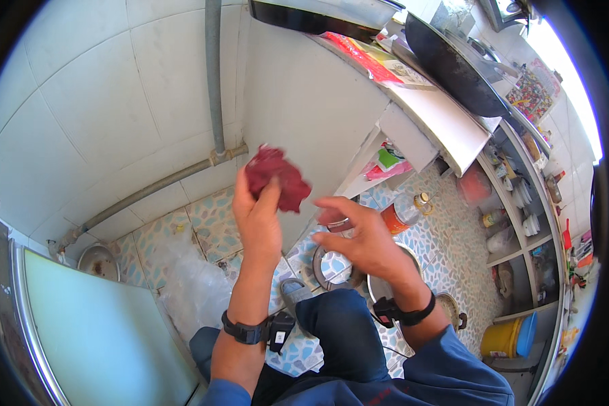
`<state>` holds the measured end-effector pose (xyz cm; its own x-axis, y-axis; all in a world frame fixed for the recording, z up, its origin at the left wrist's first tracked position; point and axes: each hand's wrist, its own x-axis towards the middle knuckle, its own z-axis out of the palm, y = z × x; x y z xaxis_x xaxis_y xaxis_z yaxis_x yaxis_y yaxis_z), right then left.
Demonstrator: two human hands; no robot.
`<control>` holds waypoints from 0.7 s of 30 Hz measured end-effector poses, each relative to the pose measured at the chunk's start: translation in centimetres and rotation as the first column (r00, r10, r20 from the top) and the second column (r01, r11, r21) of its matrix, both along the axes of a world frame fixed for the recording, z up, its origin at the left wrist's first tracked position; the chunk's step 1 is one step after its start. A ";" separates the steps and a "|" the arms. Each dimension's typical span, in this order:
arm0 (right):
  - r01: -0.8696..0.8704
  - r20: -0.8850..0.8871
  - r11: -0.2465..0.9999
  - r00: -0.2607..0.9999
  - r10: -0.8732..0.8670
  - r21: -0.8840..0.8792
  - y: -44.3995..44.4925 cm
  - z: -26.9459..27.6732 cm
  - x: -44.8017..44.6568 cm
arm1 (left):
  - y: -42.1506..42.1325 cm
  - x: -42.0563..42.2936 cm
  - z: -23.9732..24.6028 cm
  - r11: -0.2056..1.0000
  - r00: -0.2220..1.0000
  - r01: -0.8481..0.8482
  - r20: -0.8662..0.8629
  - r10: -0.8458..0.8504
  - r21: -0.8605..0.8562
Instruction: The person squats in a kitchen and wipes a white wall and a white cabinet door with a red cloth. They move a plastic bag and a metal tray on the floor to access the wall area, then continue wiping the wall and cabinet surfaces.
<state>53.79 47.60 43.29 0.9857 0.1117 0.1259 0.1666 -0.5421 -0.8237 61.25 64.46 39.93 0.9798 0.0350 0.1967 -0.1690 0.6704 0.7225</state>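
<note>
A crumpled dark red cloth (286, 175) is pinched between the thumb and fingers of my left hand (261, 208), held up in front of the white side panel of the counter. My right hand (358, 236) is just to the right of the cloth, apart from it, with thumb and fingers spread and nothing between them. Beyond the right hand, a large plastic oil bottle (403, 213) with an orange label and yellow cap is on the tiled floor. Below that hand a round metal ring (318, 269) lies on the tiles, partly covered by it.
A clear plastic bag (193, 279) lies on the floor at left, near a metal bowl (99, 261). Grey pipes (152, 188) run along the tiled wall. A black wok (451, 63) overhangs the counter. Shelves hold dishes at right, above a yellow bucket (500, 340). A pale door panel (96, 325) stands lower left.
</note>
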 end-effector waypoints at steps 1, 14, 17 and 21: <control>0.074 -0.035 0.997 0.997 -0.074 -0.021 -1.3 -0.2 0.1 | -0.5 0.4 1.4 0.996 0.992 0.007 0.121 -0.018 0.091; 0.241 0.056 0.967 0.970 -0.237 -0.084 -5.5 -3.2 4.9 | -9.4 6.0 -9.3 0.702 0.945 -0.308 0.289 0.151 0.643; 0.154 0.023 0.988 0.988 -0.154 -0.005 -5.7 -3.1 4.5 | -7.9 5.3 -15.7 0.693 0.990 -0.124 0.046 0.130 0.710; 0.085 0.041 0.995 0.995 -0.087 0.058 -6.1 -2.9 4.3 | -8.0 5.0 -10.0 0.728 0.990 -0.135 0.067 0.121 0.673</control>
<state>58.08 41.54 40.42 0.9849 0.0184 0.1723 0.1576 -0.5091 -0.8462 66.22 56.41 29.98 0.9721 0.0114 0.2341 -0.2339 -0.0203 0.9721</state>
